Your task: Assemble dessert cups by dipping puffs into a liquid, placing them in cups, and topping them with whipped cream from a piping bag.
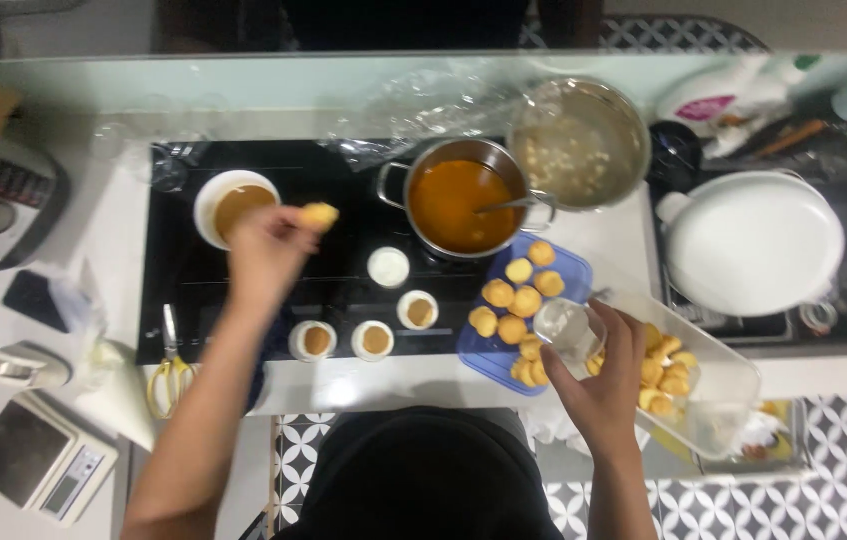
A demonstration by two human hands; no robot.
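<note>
— What's the left hand doing, there left of centre?
— Fingers pinched on a small golden puff, held just beside the white bowl of brown sauce, over the black cooktop.
— And below it?
— Three little sauce cups in a row. At centre, a steel pot of orange broth.
— The right hand?
— Lower right, closed around a clear cup, between the blue lid of puffs and the clear tub holding more.
</note>
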